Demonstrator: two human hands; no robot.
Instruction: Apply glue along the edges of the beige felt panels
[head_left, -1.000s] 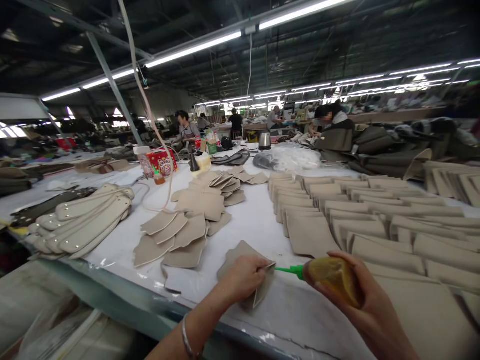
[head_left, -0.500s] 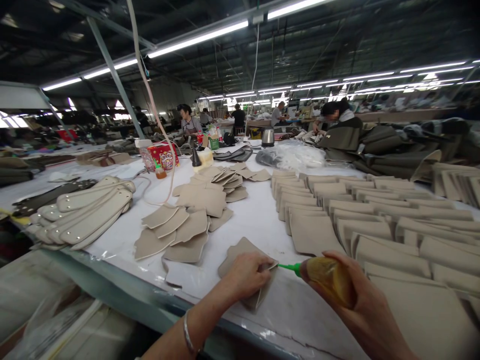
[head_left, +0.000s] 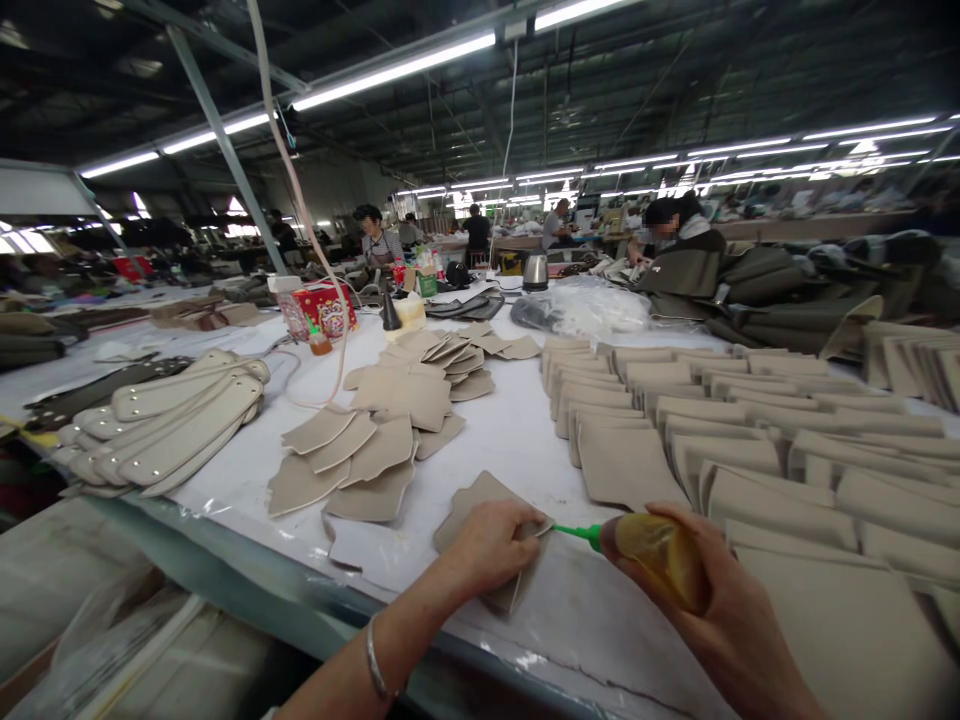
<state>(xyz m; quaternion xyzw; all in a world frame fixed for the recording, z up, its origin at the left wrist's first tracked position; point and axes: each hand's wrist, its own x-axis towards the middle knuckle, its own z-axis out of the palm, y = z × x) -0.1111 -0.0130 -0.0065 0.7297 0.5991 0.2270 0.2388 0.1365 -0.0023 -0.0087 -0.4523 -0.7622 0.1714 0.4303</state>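
Observation:
Close to the table's front edge, my left hand (head_left: 495, 545) grips a beige leather piece (head_left: 480, 492), its fingers closed at the piece's right corner. Part of the piece lies under that hand. My right hand (head_left: 720, 610) is wrapped round a squeeze bottle (head_left: 660, 560) of amber liquid, tilted on its side. The bottle's thin green nozzle (head_left: 574, 531) points left, its tip at the edge of the leather by my left fingers. Whether liquid is coming out is too small to tell.
Overlapping loose beige pieces (head_left: 401, 395) lie beyond my left hand. Rows of folded beige pieces (head_left: 720, 430) fill the right side. Studded pale straps (head_left: 187, 415) lie at left. A second small glue bottle (head_left: 319, 340), a red box (head_left: 322, 308) and a kettle (head_left: 535, 272) stand farther back.
Both hands stay almost in place. The nozzle tip and my left fingers have shifted very slightly along the leather edge; the grips on bottle and piece are unchanged.

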